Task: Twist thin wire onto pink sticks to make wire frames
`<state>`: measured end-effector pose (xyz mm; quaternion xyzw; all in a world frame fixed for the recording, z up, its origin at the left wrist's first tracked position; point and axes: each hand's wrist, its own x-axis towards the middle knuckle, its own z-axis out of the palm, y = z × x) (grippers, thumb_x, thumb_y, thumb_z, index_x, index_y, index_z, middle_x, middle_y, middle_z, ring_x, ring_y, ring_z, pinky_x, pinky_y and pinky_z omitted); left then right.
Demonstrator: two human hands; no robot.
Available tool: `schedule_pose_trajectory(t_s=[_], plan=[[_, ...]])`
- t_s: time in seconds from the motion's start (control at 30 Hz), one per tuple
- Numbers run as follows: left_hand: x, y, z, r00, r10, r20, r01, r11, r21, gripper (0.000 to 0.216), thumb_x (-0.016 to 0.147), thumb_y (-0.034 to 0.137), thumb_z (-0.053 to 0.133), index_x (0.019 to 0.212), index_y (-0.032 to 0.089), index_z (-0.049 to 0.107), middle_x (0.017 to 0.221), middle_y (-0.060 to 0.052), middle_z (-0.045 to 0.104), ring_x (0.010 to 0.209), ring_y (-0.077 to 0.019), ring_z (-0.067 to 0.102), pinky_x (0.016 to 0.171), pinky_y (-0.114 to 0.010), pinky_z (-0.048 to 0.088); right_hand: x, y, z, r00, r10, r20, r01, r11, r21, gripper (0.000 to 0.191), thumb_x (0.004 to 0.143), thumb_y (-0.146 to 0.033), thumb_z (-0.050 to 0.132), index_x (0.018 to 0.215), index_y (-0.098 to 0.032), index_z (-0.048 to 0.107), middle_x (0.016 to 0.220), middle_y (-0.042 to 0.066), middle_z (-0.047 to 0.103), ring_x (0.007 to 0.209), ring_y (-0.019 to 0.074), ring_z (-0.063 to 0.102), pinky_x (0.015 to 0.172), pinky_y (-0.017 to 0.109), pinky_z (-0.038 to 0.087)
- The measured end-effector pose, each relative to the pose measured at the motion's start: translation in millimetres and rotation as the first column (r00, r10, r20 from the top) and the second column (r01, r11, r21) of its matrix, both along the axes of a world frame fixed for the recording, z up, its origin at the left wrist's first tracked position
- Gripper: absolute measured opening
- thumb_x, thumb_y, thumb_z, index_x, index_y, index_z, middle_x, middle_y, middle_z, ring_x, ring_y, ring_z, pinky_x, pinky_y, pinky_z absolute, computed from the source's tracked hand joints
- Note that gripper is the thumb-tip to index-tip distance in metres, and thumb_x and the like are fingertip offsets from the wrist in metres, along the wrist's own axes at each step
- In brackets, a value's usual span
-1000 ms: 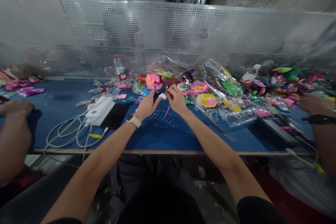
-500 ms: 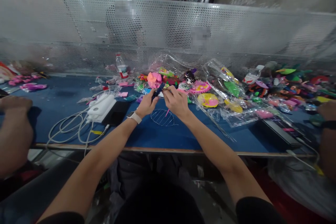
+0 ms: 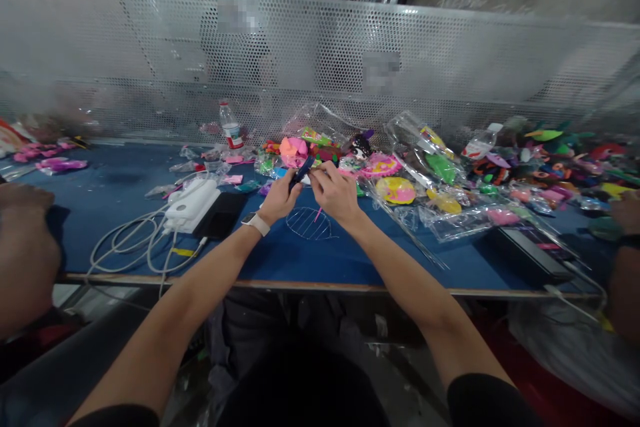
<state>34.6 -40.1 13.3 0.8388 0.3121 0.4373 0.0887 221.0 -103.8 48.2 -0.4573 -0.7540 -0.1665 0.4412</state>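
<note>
My left hand and my right hand meet above the blue table, both pinched on a small dark blue piece. A white watch sits on my left wrist. A thin pink sliver hangs below my right hand. Under the hands a clear plastic bag with printed lines lies flat on the table. Just behind the hands is a heap of coloured toy pieces in clear bags.
A white power bank with coiled cables and a black phone lie at left. A water bottle stands before the perforated metal screen. Other people's arms show at far left and far right. A dark tray lies at right.
My hands have drawn slightly closer together on the blue piece and the view has shifted a little. The arm at far right has pulled back towards the edge.
</note>
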Motion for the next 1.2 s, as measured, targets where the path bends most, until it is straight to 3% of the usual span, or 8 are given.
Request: schedule_pose_trajectory(t_s=[0.47,0.7,0.77,0.9,1.0,1.07,1.13,1.2], plan=[[1,2,0.6,0.996,0.05,-0.07,-0.05,0.999,0.004,0.052,0.111,0.059,0.035,0.127,0.016,0.057,0.102,-0.014,0.072,0.089,-0.0304,0.07,0.083,-0.041,0.053,9,12,-5.6,0.995,0.054,-0.082,-0.052,0.998,0.026,0.038,0.114,-0.045,0.045,0.11,-0.025,0.076,0.109,0.009,0.072,0.088,0.0194,0.07,0.068,0.033,0.053],[3,-1,2.2,0.996,0.041,-0.076,-0.042,0.999,-0.012,0.053,0.111,0.057,0.036,0.131,0.015,0.06,0.101,-0.015,0.073,0.093,-0.031,0.072,0.087,-0.04,0.053,25,26,-4.7,0.989,0.116,-0.093,-0.112,0.993,0.049,0.039,0.111,-0.054,0.049,0.103,-0.025,0.074,0.098,0.009,0.072,0.093,0.0254,0.068,0.087,0.042,0.056],[4,-3,4.3,0.996,0.028,-0.087,-0.029,0.999,-0.015,0.054,0.111,0.056,0.036,0.131,0.014,0.061,0.097,-0.014,0.073,0.09,-0.0313,0.072,0.086,-0.04,0.053,33,29,-2.6,0.989,0.125,-0.085,-0.118,0.99,0.078,0.038,0.107,-0.058,0.055,0.109,-0.026,0.074,0.102,0.01,0.072,0.102,0.0294,0.067,0.095,0.049,0.054],[7,-12,7.9,0.993,-0.001,-0.116,0.0,1.0,-0.013,0.057,0.11,0.058,0.034,0.126,0.012,0.063,0.091,-0.014,0.073,0.083,-0.0311,0.071,0.08,-0.039,0.052,49,26,5.5,0.987,0.161,-0.011,-0.159,0.98,0.116,0.047,0.105,-0.06,0.057,0.139,-0.028,0.066,0.135,0.014,0.068,0.13,0.0342,0.061,0.114,0.057,0.046],[12,-21,9.4,0.993,-0.064,-0.099,0.06,0.997,-0.042,0.058,0.11,0.063,0.032,0.117,0.016,0.064,0.079,-0.009,0.069,0.072,-0.0269,0.068,0.071,-0.035,0.048,59,22,12.5,0.983,0.175,0.062,-0.181,0.979,0.095,0.056,0.106,-0.061,0.053,0.153,-0.031,0.055,0.153,0.012,0.06,0.148,0.0347,0.05,0.123,0.061,0.038],[16,-28,10.6,0.989,-0.139,-0.043,0.134,0.987,-0.089,0.059,0.11,0.067,0.031,0.11,0.018,0.063,0.07,-0.005,0.064,0.063,-0.0225,0.063,0.064,-0.032,0.045,65,21,15.2,0.973,0.187,0.135,-0.199,0.976,0.086,0.056,0.107,-0.063,0.049,0.153,-0.032,0.056,0.157,0.01,0.058,0.154,0.034,0.044,0.126,0.063,0.034],[19,-35,12.2,0.973,-0.226,0.048,0.231,0.96,-0.161,0.061,0.11,0.07,0.031,0.1,0.018,0.061,0.064,-0.002,0.06,0.055,-0.0178,0.056,0.058,-0.029,0.041,67,23,15.2,0.962,0.183,0.202,-0.205,0.975,0.091,0.051,0.109,-0.063,0.044,0.143,-0.03,0.062,0.153,0.009,0.061,0.153,0.0325,0.045,0.128,0.063,0.031],[22,-40,14.0,0.944,-0.291,0.154,0.322,0.915,-0.242,0.063,0.109,0.073,0.03,0.092,0.019,0.057,0.06,0.0,0.056,0.05,-0.0139,0.051,0.053,-0.026,0.039,68,27,12.3,0.955,0.161,0.25,-0.191,0.976,0.103,0.048,0.111,-0.06,0.04,0.126,-0.026,0.07,0.136,0.01,0.071,0.141,0.0309,0.055,0.127,0.061,0.033]])
